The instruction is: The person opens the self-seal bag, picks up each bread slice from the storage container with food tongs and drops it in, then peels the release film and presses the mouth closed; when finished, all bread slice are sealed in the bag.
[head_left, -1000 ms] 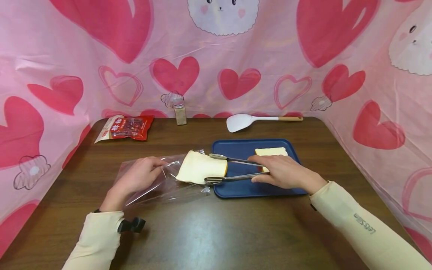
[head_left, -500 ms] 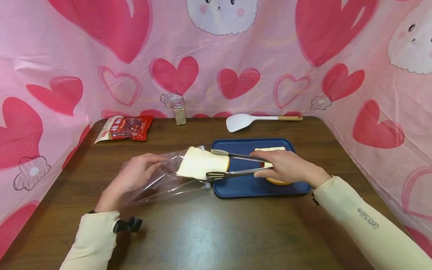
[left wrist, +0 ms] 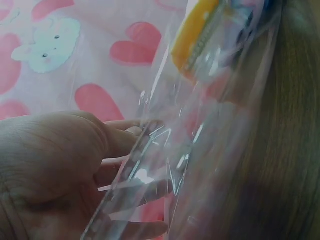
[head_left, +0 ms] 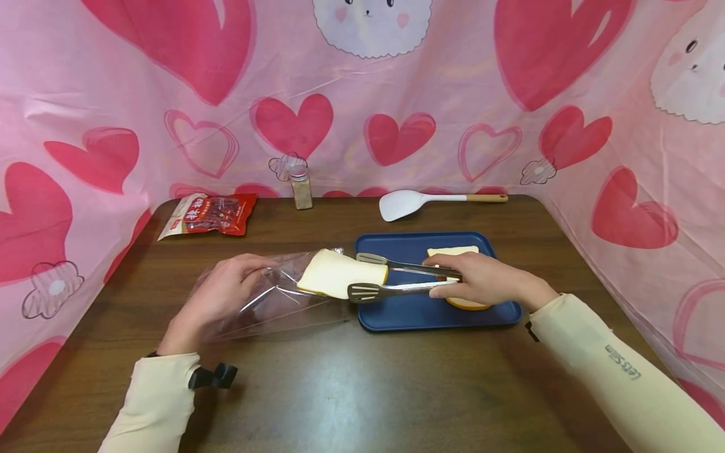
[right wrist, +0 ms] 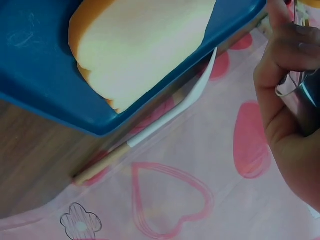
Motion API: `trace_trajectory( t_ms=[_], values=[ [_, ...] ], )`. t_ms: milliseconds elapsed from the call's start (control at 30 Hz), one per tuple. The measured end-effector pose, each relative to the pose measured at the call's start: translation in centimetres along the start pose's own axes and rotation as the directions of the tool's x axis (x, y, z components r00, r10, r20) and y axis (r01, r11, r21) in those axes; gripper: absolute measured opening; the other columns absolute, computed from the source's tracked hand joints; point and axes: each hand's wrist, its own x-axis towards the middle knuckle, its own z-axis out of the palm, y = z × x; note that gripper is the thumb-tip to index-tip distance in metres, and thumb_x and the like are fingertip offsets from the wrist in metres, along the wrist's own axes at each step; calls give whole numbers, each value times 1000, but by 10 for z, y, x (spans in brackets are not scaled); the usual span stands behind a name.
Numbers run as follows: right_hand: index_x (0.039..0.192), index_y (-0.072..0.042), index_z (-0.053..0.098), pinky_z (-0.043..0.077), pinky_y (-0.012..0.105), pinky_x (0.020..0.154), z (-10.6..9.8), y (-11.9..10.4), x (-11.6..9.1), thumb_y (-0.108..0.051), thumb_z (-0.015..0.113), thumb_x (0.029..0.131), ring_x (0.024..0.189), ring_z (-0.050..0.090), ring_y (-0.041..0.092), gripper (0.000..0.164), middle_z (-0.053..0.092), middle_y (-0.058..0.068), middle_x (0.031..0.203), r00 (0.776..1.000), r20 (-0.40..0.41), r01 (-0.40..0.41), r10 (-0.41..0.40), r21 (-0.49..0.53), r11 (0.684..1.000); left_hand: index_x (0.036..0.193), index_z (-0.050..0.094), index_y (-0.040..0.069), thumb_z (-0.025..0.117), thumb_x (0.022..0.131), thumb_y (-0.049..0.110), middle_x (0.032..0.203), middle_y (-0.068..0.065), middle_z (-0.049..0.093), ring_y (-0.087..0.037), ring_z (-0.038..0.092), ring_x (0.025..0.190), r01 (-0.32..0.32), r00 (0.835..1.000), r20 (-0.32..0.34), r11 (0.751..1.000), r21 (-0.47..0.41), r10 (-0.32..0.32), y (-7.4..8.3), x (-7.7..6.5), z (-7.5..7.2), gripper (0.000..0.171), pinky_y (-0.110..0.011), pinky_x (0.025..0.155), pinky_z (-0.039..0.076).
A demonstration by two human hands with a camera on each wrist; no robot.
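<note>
Fingers of right hand, back upward, grip tongs; left hand, angled inward, pinches clear bag.

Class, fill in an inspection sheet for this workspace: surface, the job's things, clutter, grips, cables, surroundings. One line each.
Surface: brown wood-grain table; glare toward the person's side.
Job's things: clear plastic bag; bread slice at its mouth; metal tongs, tips on either side of the slice; blue tray bearing more bread.
Clutter: red-and-white packet, small jar and white spatula near the back edge.
Grips: left hand holds the bag; right hand holds the tongs over the tray.
Cables: nothing seen.
Surroundings: pink heart-print cloth behind and at both sides.
</note>
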Motion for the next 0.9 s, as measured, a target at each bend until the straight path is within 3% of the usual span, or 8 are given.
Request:
trace_trajectory(
  t_ms=[133, 233, 367, 433, 533, 600, 733, 900],
  values=[
    [145, -13, 60, 55, 37, 83, 0, -2, 0, -53, 70, 99, 97, 63, 14, 62, 72, -1, 114, 1000, -13, -2, 1, -36, 999, 135, 72, 16, 60, 106, 15, 140, -15, 69, -37, 62, 124, 26, 1000, 1, 999, -33, -26, -2, 0, -1, 32, -61, 103, 50],
    [144, -14, 61, 59, 44, 89, 0, -6, -1, -54, 70, 99, 103, 67, 20, 61, 73, 4, 122, 998, -56, 1, -7, -115, 993, 133, 73, 12, 61, 105, 10, 137, -18, 70, -41, 63, 125, -20, 1000, -23, 1000, -17, 20, -4, 1, 0, 31, -64, 102, 50],
    [144, -14, 62, 61, 47, 86, 2, -12, -2, -52, 71, 98, 101, 71, 23, 61, 76, 4, 115, 989, -133, 26, -61, -249, 968, 129, 76, 13, 61, 105, 8, 134, -18, 72, -42, 65, 127, -75, 997, -32, 997, 16, 75, -7, 2, 1, 29, -65, 104, 50],
    [144, -14, 62, 61, 45, 81, 1, -15, -3, -51, 72, 98, 97, 71, 22, 60, 76, 3, 110, 985, -150, 40, -83, -269, 962, 129, 76, 14, 61, 105, 8, 131, -17, 73, -39, 68, 117, -74, 997, -27, 997, 14, 74, -8, 2, 0, 29, -60, 97, 53],
    [144, -14, 62, 61, 47, 86, -2, -16, -5, -49, 73, 97, 103, 71, 24, 59, 75, 5, 120, 988, -138, 30, -64, -234, 972, 129, 76, 13, 60, 105, 8, 128, -17, 74, -33, 67, 103, -67, 997, -34, 998, 7, 68, -9, 2, -2, 29, -48, 84, 53],
    [144, -14, 62, 60, 45, 86, -3, -14, -6, -47, 74, 97, 105, 69, 23, 58, 74, 5, 123, 993, -111, 19, -39, -173, 985, 129, 76, 12, 60, 105, 8, 127, -17, 74, -31, 65, 101, -63, 997, -46, 998, 2, 63, -8, 2, -3, 29, -47, 83, 51],
    [143, -15, 62, 53, 32, 77, -4, -9, -8, -43, 75, 98, 93, 62, 16, 55, 71, -1, 109, 998, -65, -3, 0, -55, 998, 130, 75, 10, 63, 105, 8, 130, -18, 73, -37, 66, 116, -66, 996, -60, 997, -26, 65, -8, 2, -3, 28, -58, 96, 54],
    [143, -15, 62, 48, 27, 70, -5, -6, -9, -45, 73, 99, 86, 58, 10, 54, 68, -5, 104, 999, -39, 11, -10, 18, 1000, 134, 71, 7, 66, 103, 10, 135, -21, 70, -41, 67, 122, -58, 997, -57, 996, -66, 55, -5, 3, -1, 31, -58, 96, 58]
  ],
)
